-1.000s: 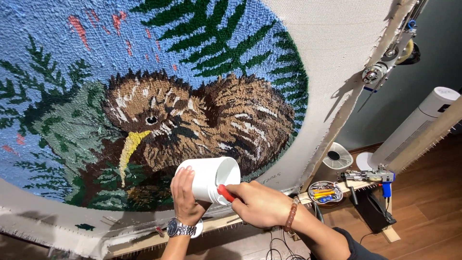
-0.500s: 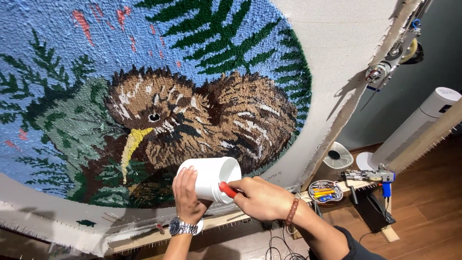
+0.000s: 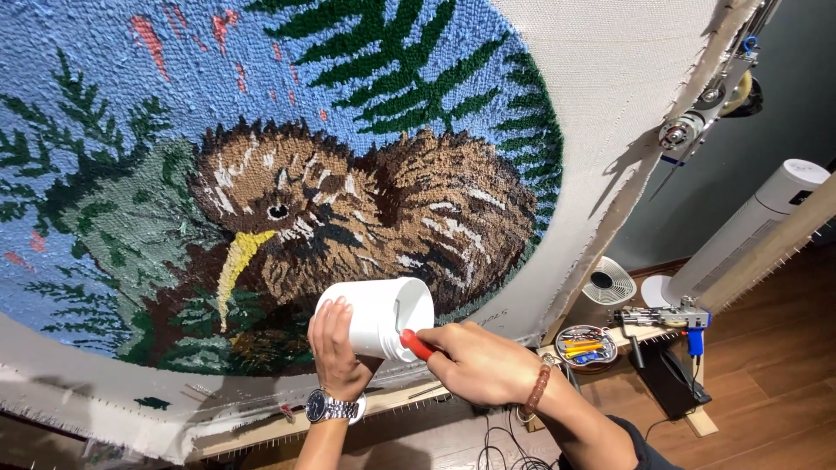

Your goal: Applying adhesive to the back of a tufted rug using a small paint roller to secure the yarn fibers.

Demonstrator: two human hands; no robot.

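Observation:
My left hand (image 3: 334, 352), with a wristwatch on the wrist, grips a white plastic tub (image 3: 379, 315) from the left and tilts its mouth to the right. My right hand (image 3: 475, 359), with a bead bracelet, holds a red-handled tool (image 3: 415, 344) whose tip goes into the tub's mouth. Both hands are just in front of a large tufted rug (image 3: 261, 174) stretched on a wooden frame. The rug shows a brown kiwi bird (image 3: 366, 213) with a yellow beak, green ferns and blue sky. What is inside the tub is hidden.
White backing cloth (image 3: 627, 87) surrounds the tufted oval. A tufting gun (image 3: 666, 318) and a round tin of small tools (image 3: 582, 345) lie on a low shelf at the right. A white tower fan (image 3: 758, 226) and a small round fan (image 3: 607, 282) stand on the wooden floor. Cables lie below.
The tub and both hands have stayed at the rug's lower edge; the view has shifted slightly. The red-handled tool remains at the tub's mouth.

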